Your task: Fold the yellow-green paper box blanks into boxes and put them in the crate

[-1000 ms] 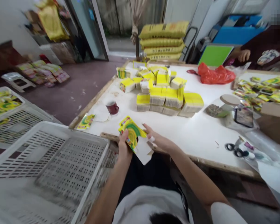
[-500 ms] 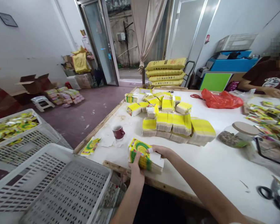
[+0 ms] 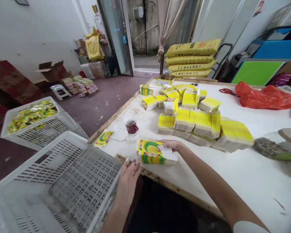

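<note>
My right hand rests on a stack of yellow-green packets at the near edge of the table.

My right fingers lie loosely curved over the top far edge of the stack, touching it rather than clamping it, and the stack sits flat on the white tabletop just inside the wooden rim. My left hand is off the stack, fingers spread open and holding nothing, hovering at the table edge beside the corner of the empty white crate. A dark red cup stands just beyond the stack, a loose packet lies to its left, and a big pile of yellow bundles sits further back.
</note>
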Action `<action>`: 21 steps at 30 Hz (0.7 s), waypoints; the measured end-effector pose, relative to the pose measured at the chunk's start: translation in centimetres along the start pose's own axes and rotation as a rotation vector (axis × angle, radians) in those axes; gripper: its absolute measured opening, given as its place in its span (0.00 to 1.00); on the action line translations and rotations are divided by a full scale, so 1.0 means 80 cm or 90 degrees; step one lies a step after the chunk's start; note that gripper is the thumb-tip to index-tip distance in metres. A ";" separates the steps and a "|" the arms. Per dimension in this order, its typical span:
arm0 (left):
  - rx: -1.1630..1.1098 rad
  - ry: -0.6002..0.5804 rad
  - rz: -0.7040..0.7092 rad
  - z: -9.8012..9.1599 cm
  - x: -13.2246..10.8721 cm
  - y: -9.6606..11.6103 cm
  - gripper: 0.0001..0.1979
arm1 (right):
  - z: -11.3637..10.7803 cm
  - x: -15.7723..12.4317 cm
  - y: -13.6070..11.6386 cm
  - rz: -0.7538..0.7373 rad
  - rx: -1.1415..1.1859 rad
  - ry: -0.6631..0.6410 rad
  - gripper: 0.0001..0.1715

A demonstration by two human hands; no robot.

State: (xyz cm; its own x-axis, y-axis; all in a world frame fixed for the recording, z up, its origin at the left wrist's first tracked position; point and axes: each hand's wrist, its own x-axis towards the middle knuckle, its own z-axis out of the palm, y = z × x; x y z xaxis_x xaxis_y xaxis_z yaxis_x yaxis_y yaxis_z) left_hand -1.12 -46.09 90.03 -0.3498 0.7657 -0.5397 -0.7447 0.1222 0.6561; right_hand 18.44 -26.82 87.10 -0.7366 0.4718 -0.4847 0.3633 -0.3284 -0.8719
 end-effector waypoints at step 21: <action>0.108 -0.019 -0.157 -0.104 -0.034 -0.049 0.11 | 0.043 -0.069 -0.048 -0.208 -0.318 0.449 0.16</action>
State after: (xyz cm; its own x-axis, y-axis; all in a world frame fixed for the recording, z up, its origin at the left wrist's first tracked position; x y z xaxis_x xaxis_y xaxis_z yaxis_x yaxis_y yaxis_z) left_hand -1.99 -53.87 84.56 -0.1513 0.7176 -0.6798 -0.6988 0.4088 0.5870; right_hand 19.18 -30.97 93.36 -0.3875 0.9219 0.0034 0.5232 0.2229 -0.8225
